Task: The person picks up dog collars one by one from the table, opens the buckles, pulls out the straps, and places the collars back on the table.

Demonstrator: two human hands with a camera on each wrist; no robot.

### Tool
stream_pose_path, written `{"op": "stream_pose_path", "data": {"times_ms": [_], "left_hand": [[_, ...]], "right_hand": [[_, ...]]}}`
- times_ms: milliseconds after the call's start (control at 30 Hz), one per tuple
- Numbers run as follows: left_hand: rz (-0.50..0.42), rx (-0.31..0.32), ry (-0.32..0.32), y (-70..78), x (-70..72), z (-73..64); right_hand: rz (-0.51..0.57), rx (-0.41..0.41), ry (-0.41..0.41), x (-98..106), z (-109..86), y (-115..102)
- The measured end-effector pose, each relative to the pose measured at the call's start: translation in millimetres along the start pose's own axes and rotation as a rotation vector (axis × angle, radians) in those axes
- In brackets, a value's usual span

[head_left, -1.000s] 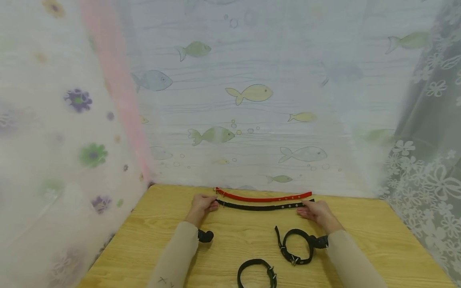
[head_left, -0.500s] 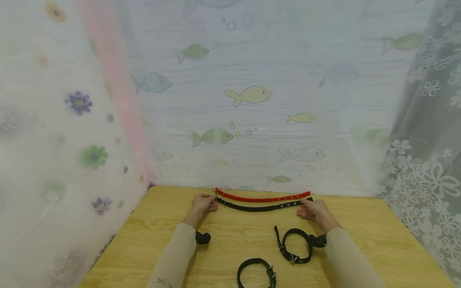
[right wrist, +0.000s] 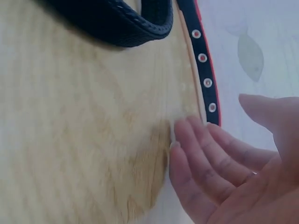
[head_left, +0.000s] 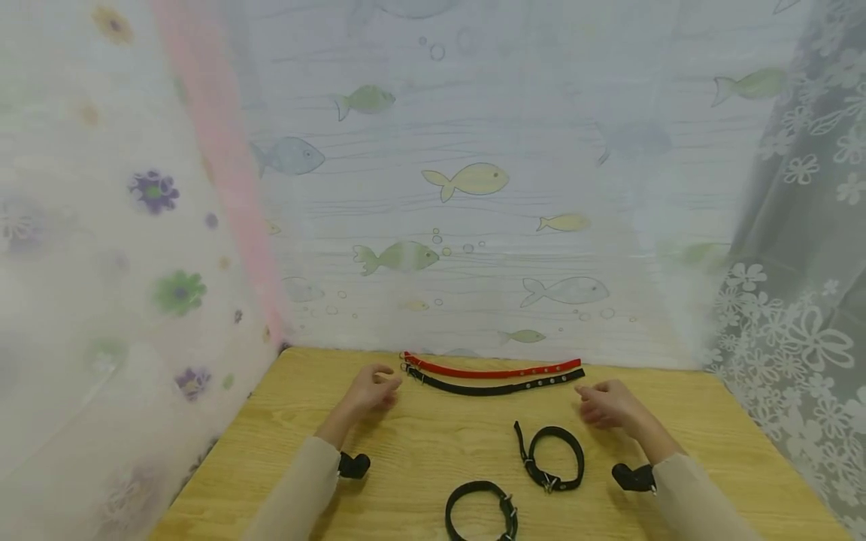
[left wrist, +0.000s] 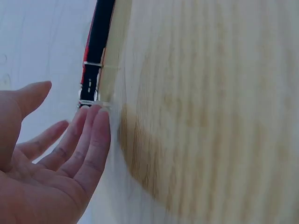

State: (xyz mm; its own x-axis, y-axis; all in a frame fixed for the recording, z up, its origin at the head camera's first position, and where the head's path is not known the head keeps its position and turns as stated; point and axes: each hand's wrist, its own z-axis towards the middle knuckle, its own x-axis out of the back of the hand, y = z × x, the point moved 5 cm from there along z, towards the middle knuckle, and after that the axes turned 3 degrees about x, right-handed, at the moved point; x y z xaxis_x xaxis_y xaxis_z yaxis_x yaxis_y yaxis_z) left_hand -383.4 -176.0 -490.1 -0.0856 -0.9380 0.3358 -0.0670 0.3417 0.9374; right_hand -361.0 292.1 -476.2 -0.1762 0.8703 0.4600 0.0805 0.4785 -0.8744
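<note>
A black collar (head_left: pixel 473 390) with a buckle at its left end and metal eyelets toward its right lies stretched out near the table's back edge. Just behind it, a red collar (head_left: pixel 473 372) runs alongside in the same gentle curve. My left hand (head_left: pixel 372 389) is off to the left of the buckle end, thumb and fingers apart, holding nothing. On the opposite side my right hand (head_left: pixel 609 404) hovers by the eyelet end with loosely bent fingers and nothing in them. In the right wrist view the eyelets (right wrist: pixel 208 82) show just beyond the fingertips.
Two more black collars are buckled into loops: one (head_left: pixel 583 458) in front of the right hand with its strap end sticking out, another (head_left: pixel 449 511) at the near edge of view. A fish-print curtain (head_left: pixel 473 225) hangs behind the wooden table (head_left: pixel 304 421).
Both hands have let go of the black collar's ends and drawn outward and back toward the person. The collar stays lying in front of the red one.
</note>
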Motion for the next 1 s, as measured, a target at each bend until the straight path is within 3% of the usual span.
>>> {"op": "stream_pose_path", "data": {"times_ms": [300,400,633,867,1000], "left_hand": [[0.105,-0.1,-0.167,8.9,-19.7,-31.9],[0.132,-0.138,-0.212,18.7,-29.3,-39.2],[0.198,-0.232,-0.301,40.8,-53.2,-51.0],[0.321,-0.345,-0.343,50.1,-82.1,-62.1],[0.385,-0.414,-0.402,60.1,-104.7,-67.4]], "right_hand": [[-0.114,0.063,-0.046,-6.9,-32.4,-3.2],[-0.18,0.129,-0.049,-10.7,-39.5,-8.6],[-0.393,0.369,-0.043,-21.8,-53.7,-29.3],[-0.431,0.434,-0.079,-32.7,-70.8,-30.0],[-0.445,0.477,-0.123,-38.4,-78.2,-30.3]]}}
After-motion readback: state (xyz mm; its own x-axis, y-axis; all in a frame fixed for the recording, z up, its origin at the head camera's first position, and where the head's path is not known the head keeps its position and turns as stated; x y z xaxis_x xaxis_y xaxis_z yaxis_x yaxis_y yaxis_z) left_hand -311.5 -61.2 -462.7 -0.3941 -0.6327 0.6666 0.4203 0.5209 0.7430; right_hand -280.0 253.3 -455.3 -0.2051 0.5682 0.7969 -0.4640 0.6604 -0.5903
